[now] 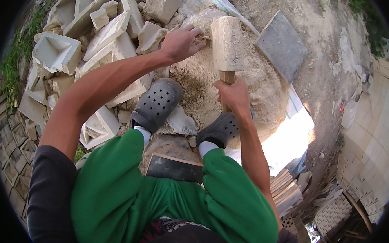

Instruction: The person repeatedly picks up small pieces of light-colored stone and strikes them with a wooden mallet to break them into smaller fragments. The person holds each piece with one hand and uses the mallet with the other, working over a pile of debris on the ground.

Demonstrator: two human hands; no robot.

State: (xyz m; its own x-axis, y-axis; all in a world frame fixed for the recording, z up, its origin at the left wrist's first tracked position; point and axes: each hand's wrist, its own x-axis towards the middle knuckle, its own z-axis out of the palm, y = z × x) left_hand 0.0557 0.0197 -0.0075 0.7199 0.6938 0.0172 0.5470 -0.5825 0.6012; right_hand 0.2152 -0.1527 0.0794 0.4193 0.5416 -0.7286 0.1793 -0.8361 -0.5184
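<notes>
My right hand (234, 93) is wrapped round the short handle of a wooden mallet. The mallet's thick, pale, dust-coated head (227, 45) points away from me, over a mound of crushed, sandy powder (258, 87). At the mound's far left side my left hand (183, 44) is closed, its fingers curled at a small dusty lump that I cannot make out clearly. Just left of that hand lies a broken pale chunk (151, 37). My feet, in grey clogs (156, 103), stand at the near edge of the powder.
A heap of broken, cream-coloured hollow blocks (57, 52) fills the left side. A square grey slab (283, 47) lies beyond the mound to the right. White woven sacking (298, 120) spreads under the powder. Stacked pale patterned blocks (365, 143) stand far right.
</notes>
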